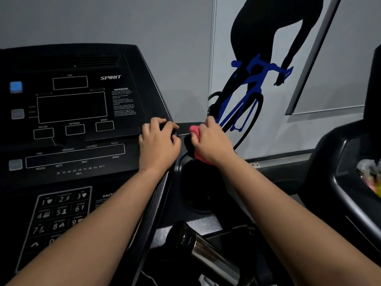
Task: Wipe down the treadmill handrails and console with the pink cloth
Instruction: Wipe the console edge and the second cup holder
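Console [72, 108]: dark panel, lay left of the left fingers. Left hand [158, 141]: fingers curled over the console's right edge, bracing. Pink cloth [194, 131]: bunched in the right hand [210, 141], fingers clenched round it, pressed to the ledge just right of the left fingers. Step judged: wiping the console's right side. Handrail [208, 254], well below both hands, probably next, calling for a downward reach.

My right grip [210, 141] clutches the pink cloth [194, 130] just right of the console [82, 104] — above the cup holder [198, 182]; my left grip [158, 141] curls over the console's right edge, close beside.
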The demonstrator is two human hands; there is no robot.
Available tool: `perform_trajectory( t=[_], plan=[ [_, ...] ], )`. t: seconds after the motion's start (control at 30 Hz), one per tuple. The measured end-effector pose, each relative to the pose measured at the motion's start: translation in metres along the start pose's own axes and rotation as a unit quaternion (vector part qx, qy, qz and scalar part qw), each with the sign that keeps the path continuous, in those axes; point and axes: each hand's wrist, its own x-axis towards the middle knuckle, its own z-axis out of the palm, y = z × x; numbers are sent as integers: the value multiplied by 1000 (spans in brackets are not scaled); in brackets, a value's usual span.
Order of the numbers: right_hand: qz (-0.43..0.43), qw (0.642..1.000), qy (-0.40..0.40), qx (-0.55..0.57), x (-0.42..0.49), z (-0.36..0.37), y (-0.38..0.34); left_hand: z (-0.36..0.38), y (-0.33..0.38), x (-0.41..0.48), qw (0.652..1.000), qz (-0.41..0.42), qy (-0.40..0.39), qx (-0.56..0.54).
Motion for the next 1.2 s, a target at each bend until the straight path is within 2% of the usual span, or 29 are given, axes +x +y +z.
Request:
perform_trajectory(
  t=[0.07,0.23,0.33,0.4,0.47,0.5,0.57,0.63,0.7,0.73,0.87,1.0,1.1,1.2],
  plan=[
    [-45,998,-12,-42,9,24,3,0,-1,1,1000,-1,0,-3],
    [-189,979,28,-69,-7,54,24,-1,-1,2,1000,-4,-4,-3],
    [-249,959,-56,-120,-25,54,39,0,-1,2,1000,-3,-3,1],
    [-229,951,-118,-169,-36,46,36,0,-2,0,1000,-1,-6,3],
    [-135,963,-153,-176,-37,39,34,0,-1,-1,1000,0,-7,2],
    [-78,975,-140,-153,-36,34,34,0,-1,-1,1000,0,-8,2],
    [11,994,-58,-96,-28,27,40,0,0,0,1000,0,-8,7],
    [60,996,44,-45,-18,20,45,0,0,0,1000,1,-4,12],
    [71,987,140,18,-4,16,44,1,0,1,1000,1,-2,17],
    [65,985,153,37,3,16,41,1,0,1,1000,1,0,20],
    [28,997,68,27,4,44,16,2,1,0,1000,-1,7,27],
    [-23,997,58,48,-26,78,-16,2,1,0,1000,-3,2,21],
    [-35,996,-43,65,-42,81,-18,1,1,0,1000,1,2,20],
    [-65,974,-158,149,-47,65,-2,2,1,-1,1000,3,1,27]
  ],
)
